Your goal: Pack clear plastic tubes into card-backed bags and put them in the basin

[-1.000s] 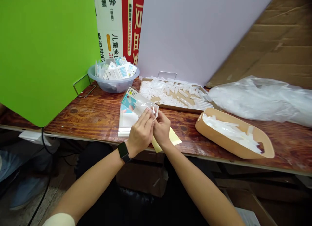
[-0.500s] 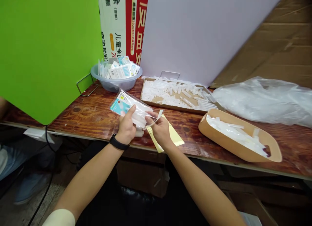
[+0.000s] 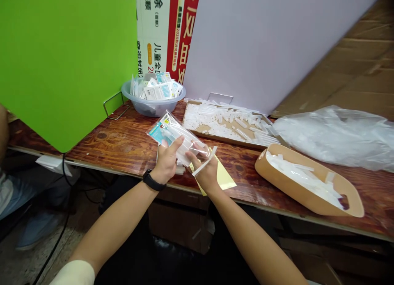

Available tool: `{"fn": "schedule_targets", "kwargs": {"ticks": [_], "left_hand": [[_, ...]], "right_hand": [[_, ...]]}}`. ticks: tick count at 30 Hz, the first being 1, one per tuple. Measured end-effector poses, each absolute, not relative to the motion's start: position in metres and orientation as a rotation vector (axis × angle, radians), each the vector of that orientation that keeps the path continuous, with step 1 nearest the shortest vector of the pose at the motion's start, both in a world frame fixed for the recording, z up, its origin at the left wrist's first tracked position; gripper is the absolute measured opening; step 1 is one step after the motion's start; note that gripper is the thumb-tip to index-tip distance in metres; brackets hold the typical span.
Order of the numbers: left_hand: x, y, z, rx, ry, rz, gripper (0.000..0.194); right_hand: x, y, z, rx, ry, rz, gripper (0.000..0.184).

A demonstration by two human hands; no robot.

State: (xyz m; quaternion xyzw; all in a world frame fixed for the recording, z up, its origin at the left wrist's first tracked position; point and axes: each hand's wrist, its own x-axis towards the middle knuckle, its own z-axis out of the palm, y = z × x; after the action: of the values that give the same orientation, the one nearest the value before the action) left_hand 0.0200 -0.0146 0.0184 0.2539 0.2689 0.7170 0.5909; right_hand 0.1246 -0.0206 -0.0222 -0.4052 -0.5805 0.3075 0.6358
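My left hand [image 3: 166, 162] grips a clear plastic bag [image 3: 175, 137] with a printed blue-and-white card [image 3: 158, 133] and white pieces inside. My right hand [image 3: 205, 172] pinches a thin white strip [image 3: 205, 162], probably peel-off liner, at the bag's lower right edge. A yellow paper sheet [image 3: 220, 180] lies on the table under my right hand, partly hidden by it. A black band [image 3: 154, 180] circles my left wrist.
A wooden table [image 3: 123, 139] holds a bowl of packets [image 3: 153, 105], a cardboard tray of white plastic pieces [image 3: 227, 123], a tan scoop-shaped tray [image 3: 308, 186] and a crumpled plastic bag [image 3: 335, 137]. A green board [image 3: 61, 59] stands at left. A seated person's leg [image 3: 33, 207] shows below.
My hands have drawn slightly apart, and the bag now stands tilted up and to the left. The white strip lies across my right hand. The whole view has shifted as my head moved.
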Motion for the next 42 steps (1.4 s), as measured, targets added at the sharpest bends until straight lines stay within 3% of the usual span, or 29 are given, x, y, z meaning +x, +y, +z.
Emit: {"fn": "schedule_targets", "kwargs": {"ticks": [8, 12, 16, 22, 30, 37, 42], "left_hand": [[0.014, -0.011, 0.021, 0.537, 0.666, 1.703, 0.041], [0.005, -0.007, 0.023, 0.462, 0.670, 1.693, 0.046], [0.005, -0.009, 0.021, 0.578, 0.612, 1.595, 0.053], [0.008, -0.012, 0.017, 0.666, 0.621, 1.560, 0.057], [0.011, -0.015, 0.018, 0.670, 0.603, 1.609, 0.053], [0.008, -0.010, 0.022, 0.409, 0.620, 1.630, 0.044], [0.013, -0.014, 0.019, 0.462, 0.572, 1.566, 0.046]], "right_hand": [[0.124, -0.024, -0.019, -0.940, -1.394, 0.646, 0.030], [0.124, -0.026, -0.014, -0.906, -1.176, 0.975, 0.038], [0.130, -0.023, -0.011, -0.957, -1.130, 1.403, 0.034], [0.126, -0.022, -0.011, -0.927, -1.008, 1.447, 0.035], [0.122, -0.029, -0.012, -1.008, -1.123, 1.265, 0.035], [0.118, -0.034, -0.011, -0.925, -1.279, 0.468, 0.020], [0.121, -0.032, -0.013, -0.944, -1.410, 0.471, 0.026]]}}
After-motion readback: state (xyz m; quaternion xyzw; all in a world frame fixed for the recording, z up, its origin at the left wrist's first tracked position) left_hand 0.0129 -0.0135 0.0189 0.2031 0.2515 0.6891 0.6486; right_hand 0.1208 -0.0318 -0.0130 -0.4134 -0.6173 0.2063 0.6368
